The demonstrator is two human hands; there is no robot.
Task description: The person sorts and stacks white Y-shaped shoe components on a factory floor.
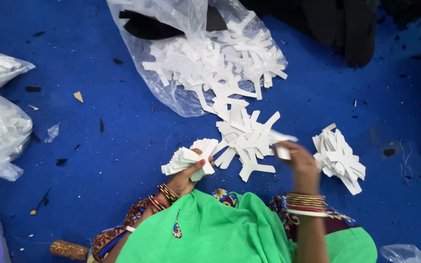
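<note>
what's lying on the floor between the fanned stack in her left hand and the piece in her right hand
In the head view, a loose pile of white cut-out pieces lies on the blue floor between the left hand and the right hand.

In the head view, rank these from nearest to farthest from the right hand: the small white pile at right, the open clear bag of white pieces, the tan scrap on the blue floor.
From the right hand:
1. Small white pile, just to its right.
2. Open clear bag, up and left.
3. Tan scrap, far left.

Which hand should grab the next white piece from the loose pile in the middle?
Probably the right hand: it is at the edge of the loose pile, pinching only one small piece. The left hand is full with a fanned stack.
</note>
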